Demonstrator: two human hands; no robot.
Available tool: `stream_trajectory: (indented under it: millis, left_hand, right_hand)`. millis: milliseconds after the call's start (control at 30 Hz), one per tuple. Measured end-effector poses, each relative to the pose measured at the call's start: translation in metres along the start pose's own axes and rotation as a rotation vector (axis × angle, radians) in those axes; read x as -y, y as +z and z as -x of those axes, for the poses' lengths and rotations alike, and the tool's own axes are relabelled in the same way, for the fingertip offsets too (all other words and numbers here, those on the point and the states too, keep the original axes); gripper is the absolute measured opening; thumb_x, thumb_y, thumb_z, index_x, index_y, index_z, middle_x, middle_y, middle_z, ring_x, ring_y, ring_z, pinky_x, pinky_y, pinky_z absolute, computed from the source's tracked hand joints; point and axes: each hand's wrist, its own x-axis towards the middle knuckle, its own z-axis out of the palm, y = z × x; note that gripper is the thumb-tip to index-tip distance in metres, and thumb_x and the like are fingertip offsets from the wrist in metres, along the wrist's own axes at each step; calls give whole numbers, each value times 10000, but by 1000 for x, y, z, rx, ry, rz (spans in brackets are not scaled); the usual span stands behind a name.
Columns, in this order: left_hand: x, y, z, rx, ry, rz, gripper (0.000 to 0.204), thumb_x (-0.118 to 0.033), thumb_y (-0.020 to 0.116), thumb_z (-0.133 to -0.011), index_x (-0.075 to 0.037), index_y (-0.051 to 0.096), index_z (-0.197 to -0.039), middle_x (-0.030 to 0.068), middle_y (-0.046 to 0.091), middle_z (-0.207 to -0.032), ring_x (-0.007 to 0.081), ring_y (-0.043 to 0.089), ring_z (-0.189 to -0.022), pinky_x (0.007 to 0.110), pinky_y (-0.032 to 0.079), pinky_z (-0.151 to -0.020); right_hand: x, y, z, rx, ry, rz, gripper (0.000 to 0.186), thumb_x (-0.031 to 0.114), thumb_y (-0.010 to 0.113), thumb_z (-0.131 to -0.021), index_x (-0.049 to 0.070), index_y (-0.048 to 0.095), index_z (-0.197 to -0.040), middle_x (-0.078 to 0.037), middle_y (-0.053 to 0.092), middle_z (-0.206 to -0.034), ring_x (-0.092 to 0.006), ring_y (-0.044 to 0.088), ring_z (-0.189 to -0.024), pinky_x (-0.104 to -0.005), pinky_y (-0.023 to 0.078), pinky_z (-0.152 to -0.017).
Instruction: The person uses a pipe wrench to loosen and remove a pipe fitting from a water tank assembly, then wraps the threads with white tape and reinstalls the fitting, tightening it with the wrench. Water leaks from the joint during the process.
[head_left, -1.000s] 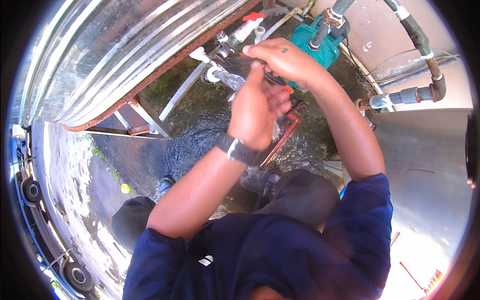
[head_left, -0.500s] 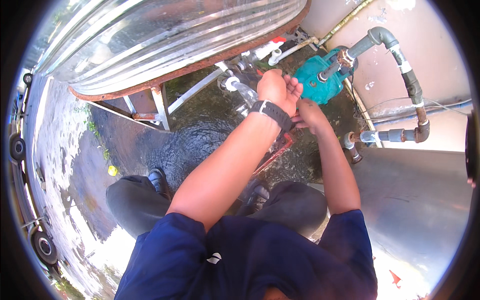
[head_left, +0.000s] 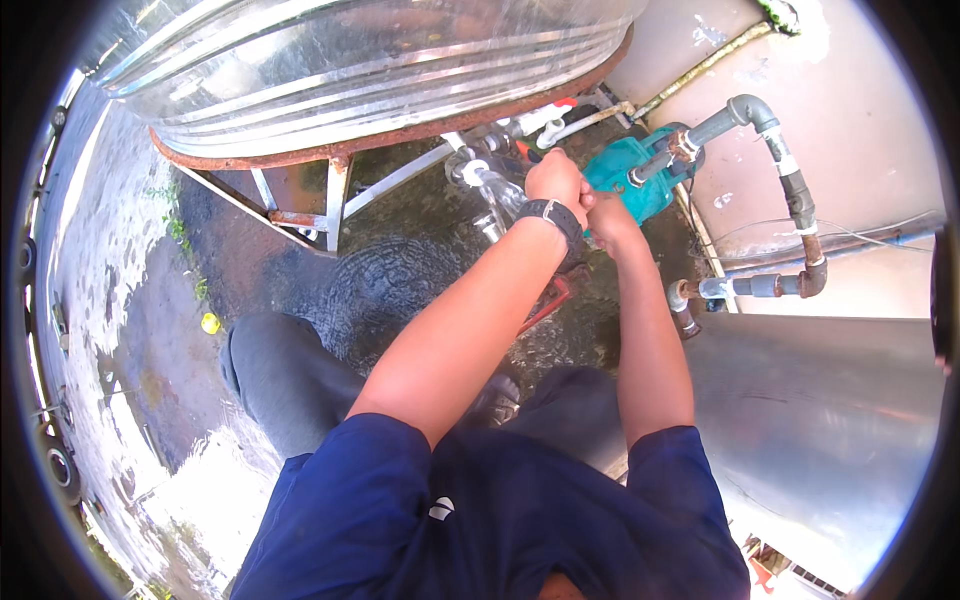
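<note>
My left hand (head_left: pixel 556 181), with a dark watch on its wrist, is closed in front of the teal pump (head_left: pixel 652 190). Against it is my right hand (head_left: pixel 612 220), its fingers curled in as well. Whatever the two hands grip between them is hidden by the fingers. Just left of my left hand, a white pipe fitting (head_left: pixel 473 173) has a clear, glassy stream, apparently water, beside it. Below my hands lies a red-framed object (head_left: pixel 546 304), partly covered by my left forearm.
A ribbed metal tank (head_left: pixel 400 105) stands on a rusty frame (head_left: pixel 338 200) at upper left. Rippling water (head_left: pixel 385 285) covers the ground. Grey pipework (head_left: pixel 790 190) loops along the right wall above a smooth metal surface (head_left: pixel 800 400). A red-handled valve (head_left: pixel 550 115) sits behind my hands.
Both hands have drawn closer together and their fingers have closed; the left was partly spread before. My view has shifted slightly, and my left knee has come further in.
</note>
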Motion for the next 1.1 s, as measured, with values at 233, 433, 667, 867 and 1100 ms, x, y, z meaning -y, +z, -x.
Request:
stream_trajectory:
  millis: [233, 433, 667, 867, 1100]
  left_hand:
    - [2, -2, 2, 8, 33, 57, 183, -223, 453, -1049, -41, 474, -1052, 46, 424, -741, 159, 446, -567, 317, 357, -460]
    - [1, -1, 3, -9, 21, -19, 179, -184, 448, -1023, -11, 490, -1039, 63, 459, -748, 165, 473, -578, 325, 379, -466]
    - [1, -5, 0, -36, 1, -139, 255, -188, 450, -1005, 9, 496, -849, 125, 520, -705, 198, 486, -547, 348, 389, -454]
    - [5, -6, -2, -18, 33, -202, 295, -186, 442, -1006, 25, 508, -810, 129, 506, -638, 213, 473, -479, 355, 387, -442]
    - [11, -12, -5, 7, 63, -272, 242, -144, 446, -971, 40, 537, -843, 127, 518, -638, 209, 480, -485, 360, 373, -436]
  right_hand:
    - [-62, 12, -24, 69, -369, 466, 355, 278, 549, -987, -55, 668, -960, -250, 699, -980, -329, 678, -937, -425, 510, -807]
    - [-84, 4, -48, 109, -232, 394, 459, 363, 585, -996, -69, 662, -1130, -189, 706, -1132, -232, 645, -1053, -374, 503, -882]
    - [-49, 5, -27, 24, -71, 215, 421, 281, 491, -1008, -79, 687, -912, -171, 686, -798, -234, 609, -754, -428, 469, -679]
    - [-16, 1, -10, 40, 11, 127, 327, 293, 513, -995, 54, 594, -787, -24, 550, -650, -113, 433, -517, -320, 288, -457]
    - [-8, 2, -9, 41, 98, 110, 272, 233, 521, -954, 150, 535, -695, 30, 484, -576, -72, 362, -419, -277, 215, -372]
